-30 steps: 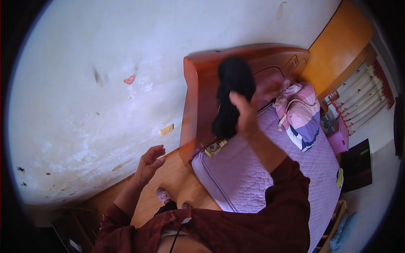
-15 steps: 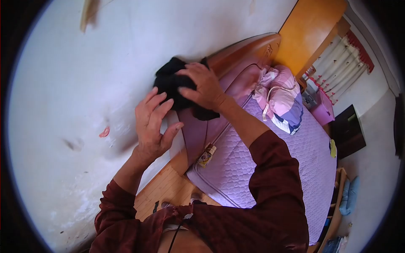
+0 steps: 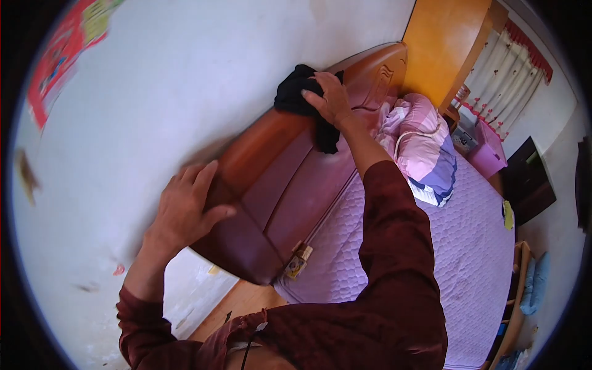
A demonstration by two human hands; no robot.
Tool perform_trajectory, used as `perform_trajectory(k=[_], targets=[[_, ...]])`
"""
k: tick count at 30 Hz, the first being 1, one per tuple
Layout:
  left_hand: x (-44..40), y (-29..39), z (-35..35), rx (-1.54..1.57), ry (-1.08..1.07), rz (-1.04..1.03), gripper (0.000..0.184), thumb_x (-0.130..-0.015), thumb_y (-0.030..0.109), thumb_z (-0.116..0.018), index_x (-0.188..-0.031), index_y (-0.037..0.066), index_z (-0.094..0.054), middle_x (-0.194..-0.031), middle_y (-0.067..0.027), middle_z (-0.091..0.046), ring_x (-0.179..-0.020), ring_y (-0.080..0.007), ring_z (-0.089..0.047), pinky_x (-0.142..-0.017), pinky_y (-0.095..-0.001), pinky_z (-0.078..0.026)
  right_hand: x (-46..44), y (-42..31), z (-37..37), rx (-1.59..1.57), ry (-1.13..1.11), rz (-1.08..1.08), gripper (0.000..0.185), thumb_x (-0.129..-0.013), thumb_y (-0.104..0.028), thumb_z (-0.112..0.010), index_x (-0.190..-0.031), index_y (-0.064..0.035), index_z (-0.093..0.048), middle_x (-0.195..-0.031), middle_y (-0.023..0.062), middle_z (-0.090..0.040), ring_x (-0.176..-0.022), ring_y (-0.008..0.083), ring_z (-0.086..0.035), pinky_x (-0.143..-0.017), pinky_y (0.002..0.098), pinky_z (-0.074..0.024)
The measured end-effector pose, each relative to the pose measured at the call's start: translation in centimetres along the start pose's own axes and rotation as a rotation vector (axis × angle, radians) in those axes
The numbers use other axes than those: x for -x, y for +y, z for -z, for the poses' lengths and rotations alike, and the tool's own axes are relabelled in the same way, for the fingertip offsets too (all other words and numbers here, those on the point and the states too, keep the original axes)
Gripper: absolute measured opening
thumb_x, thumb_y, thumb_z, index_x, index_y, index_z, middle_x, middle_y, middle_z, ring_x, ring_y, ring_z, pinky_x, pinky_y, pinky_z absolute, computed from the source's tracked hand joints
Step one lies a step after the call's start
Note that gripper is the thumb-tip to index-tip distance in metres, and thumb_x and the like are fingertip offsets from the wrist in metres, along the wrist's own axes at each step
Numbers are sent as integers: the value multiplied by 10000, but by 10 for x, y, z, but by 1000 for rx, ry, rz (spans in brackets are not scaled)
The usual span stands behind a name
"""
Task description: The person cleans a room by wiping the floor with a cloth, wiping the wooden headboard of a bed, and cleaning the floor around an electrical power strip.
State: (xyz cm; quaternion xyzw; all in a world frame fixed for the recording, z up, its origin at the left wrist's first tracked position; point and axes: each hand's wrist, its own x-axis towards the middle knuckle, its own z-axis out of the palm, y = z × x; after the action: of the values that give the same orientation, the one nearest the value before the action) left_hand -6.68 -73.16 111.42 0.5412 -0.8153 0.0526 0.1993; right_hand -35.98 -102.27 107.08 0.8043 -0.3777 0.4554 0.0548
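Note:
My right hand (image 3: 331,102) presses and grips a black cloth (image 3: 297,94) on the top edge of a brown headboard (image 3: 262,151). Part of the cloth hangs down over the headboard's front. Its fingers curl over the fabric, with the thumb apart on the near side. Against the wall end of the headboard, my left hand (image 3: 185,209) is open, fingers and thumb spread, holding nothing. Whether its fingertips touch the headboard I cannot tell.
A lilac quilted mattress (image 3: 333,259) adjoins the headboard, with a small yellowish packet (image 3: 298,261) at its corner. Folded pink and purple bedding (image 3: 425,145) lies farther along. A white wall (image 3: 203,74) runs behind, and an orange-brown wooden panel (image 3: 441,49) stands beyond the headboard.
The right hand and black cloth have moved right along the headboard's top, uncovering more of it. My left hand has dropped down and left, away from the cloth. The camera view has shifted.

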Motion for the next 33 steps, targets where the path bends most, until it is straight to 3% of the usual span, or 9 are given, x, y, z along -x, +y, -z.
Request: perform_trajectory(k=[5,12,15,20,23,27,29,33], targets=[[-28,15,-1,-163,-324,117,1050,-660,461,-797,-1423,-48,-287,-1363,-236,-410,-1272,-401,-377,-1064,-481,-322,-41,86,11,-15,-38,-127,575,-809,-517,-609,-1139,-47,-632,-1262,159,-582,-1226,332,-487,-1020,471,-367],[-35,13,-9,-229,-411,86,1159,-634,579,-765,-1421,-86,-234,-1344,-284,-381,-1229,-471,-375,-1036,-540,-319,-85,246,8,24,79,-240,659,-801,-522,-616,-1198,4,-607,-1237,240,-582,-1186,363,-526,-1002,430,-410],[-32,10,-10,-239,-470,132,1186,-642,627,-739,-1424,-93,-212,-1334,-313,-368,-1188,-496,-394,-1000,-572,-331,-102,294,18,7,68,-413,679,-812,-512,-606,-1232,21,-584,-1242,268,-572,-1189,370,-532,-1012,433,-405],[-22,1,-11,-252,-493,137,1194,-681,701,-667,-1438,-91,-192,-1350,-338,-349,-1187,-513,-398,-992,-584,-322,-104,382,3,134,404,-505,612,-832,-464,-605,-1214,13,-598,-1185,234,-625,-1127,358,-586,-989,404,-423],[-18,0,-11,-277,-506,167,1202,-679,726,-645,-1424,-110,-208,-1316,-338,-382,-1140,-511,-426,-966,-581,-344,-80,374,11,-328,426,-517,687,-838,-481,-595,-1225,85,-564,-1260,265,-572,-1212,359,-530,-1025,369,-388],[-21,-1,-15,-336,-457,84,1211,-675,743,-624,-1416,-125,-220,-1305,-336,-407,-1118,-510,-446,-962,-584,-352,-56,370,-1,-359,602,-413,442,-855,-325,-609,-1098,44,-627,-1049,189,-671,-998,333,-623,-926,377,-437],[-21,-1,-16,-348,-457,106,1208,-683,747,-613,-1418,-127,-218,-1327,-336,-394,-1147,-511,-434,-975,-584,-346,-35,394,-28,-420,666,-388,444,-856,-313,-608,-1095,61,-614,-1040,198,-664,-990,334,-616,-925,377,-437],[-20,-2,-17,-350,-444,77,1167,-723,736,-580,-1432,-114,-212,-1356,-334,-380,-1209,-502,-408,-1008,-554,-340,31,318,-40,-540,607,-434,544,-847,-316,-617,-1197,93,-537,-1197,262,-569,-1113,371,-540,-988,393,-391]])
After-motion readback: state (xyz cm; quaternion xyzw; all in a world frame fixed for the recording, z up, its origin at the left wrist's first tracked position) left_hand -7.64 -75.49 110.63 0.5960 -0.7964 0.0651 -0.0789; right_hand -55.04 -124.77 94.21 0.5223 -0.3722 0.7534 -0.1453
